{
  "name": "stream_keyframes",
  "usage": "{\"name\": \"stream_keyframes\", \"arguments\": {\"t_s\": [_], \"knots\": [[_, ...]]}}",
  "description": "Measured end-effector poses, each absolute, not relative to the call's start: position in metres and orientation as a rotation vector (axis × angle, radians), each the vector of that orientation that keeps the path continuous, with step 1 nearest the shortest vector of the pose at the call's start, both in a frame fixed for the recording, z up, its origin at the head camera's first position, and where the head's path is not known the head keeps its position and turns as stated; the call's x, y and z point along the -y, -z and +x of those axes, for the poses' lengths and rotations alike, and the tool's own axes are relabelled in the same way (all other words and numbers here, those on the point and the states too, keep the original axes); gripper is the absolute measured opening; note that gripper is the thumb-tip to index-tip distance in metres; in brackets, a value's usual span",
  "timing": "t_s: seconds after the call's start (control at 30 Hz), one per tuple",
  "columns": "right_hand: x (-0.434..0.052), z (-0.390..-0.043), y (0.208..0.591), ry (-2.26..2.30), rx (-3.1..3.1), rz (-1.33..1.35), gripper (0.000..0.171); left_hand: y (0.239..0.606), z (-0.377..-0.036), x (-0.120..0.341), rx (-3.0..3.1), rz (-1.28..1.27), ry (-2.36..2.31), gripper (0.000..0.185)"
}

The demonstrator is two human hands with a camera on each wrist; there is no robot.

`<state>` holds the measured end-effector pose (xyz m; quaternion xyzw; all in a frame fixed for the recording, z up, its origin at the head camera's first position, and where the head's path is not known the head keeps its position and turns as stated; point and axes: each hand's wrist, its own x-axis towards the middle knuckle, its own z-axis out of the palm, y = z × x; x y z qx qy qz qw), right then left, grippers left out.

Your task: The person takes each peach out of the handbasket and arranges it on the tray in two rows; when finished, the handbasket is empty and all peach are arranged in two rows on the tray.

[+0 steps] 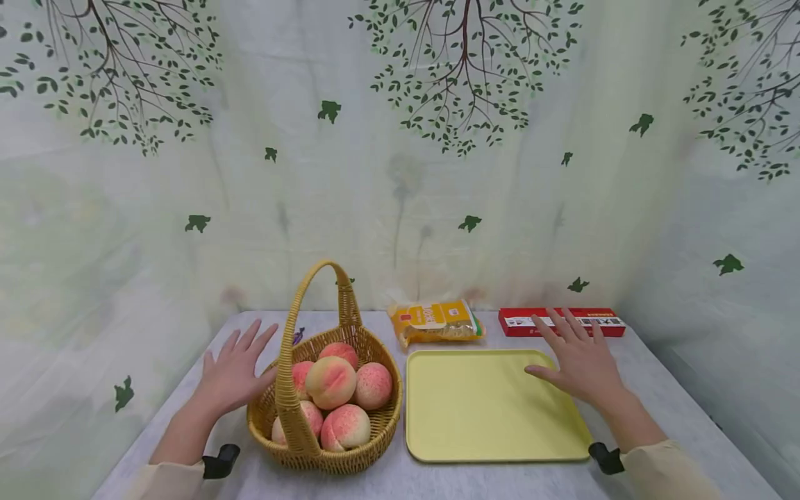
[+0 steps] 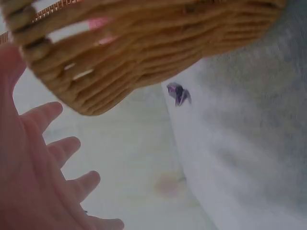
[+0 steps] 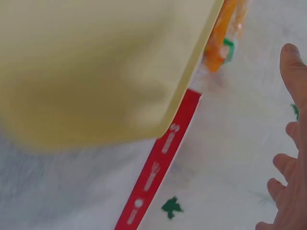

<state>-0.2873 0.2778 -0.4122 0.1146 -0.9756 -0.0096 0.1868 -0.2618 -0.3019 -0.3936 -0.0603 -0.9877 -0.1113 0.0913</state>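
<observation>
Head, surface: pale table (image 1: pixel 390 479), leaf-printed curtain (image 1: pixel 400 194) behind.
Head, things: peaches (image 1: pixel 331 382) in basket (image 1: pixel 340 462), left of yellow tray (image 1: pixel 481 410); orange bag (image 1: pixel 437 321), red box (image 1: pixel 519 329) beyond.
Head, hands: left hand (image 1: pixel 236 373) beside basket, right hand (image 1: pixel 581 362) over yellow tray, fingers apart.
Left wrist: basket partly blocks leaf-printed curtain.
Right wrist: yellow tray overlaps red box.

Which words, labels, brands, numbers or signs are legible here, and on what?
No text sharp enough to quote.
Orange plastic food bag: white lettering on the orange panel, too small and blurred to read.
Long red box: white print along one side in the right wrist view, too blurred; white strip with dark marks and yellow print in the head view, too small.
Yellow tray, wicker basket: none visible.
</observation>
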Motion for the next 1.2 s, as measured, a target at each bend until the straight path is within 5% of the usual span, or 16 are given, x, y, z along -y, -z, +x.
{"name": "stream_keyframes", "arguments": {"t_s": [0.7, 1.2], "knots": [[-0.192, -0.290, 0.405, -0.304, 2.798, 0.453, 0.089, 0.423, -0.265, 0.297, 2.930, -0.045, 1.173, 0.077], [-0.145, -0.291, 0.410, -0.357, 2.706, 0.574, 0.078, 0.443, -0.263, 0.299, 2.689, -0.016, 1.653, 0.058]]}}
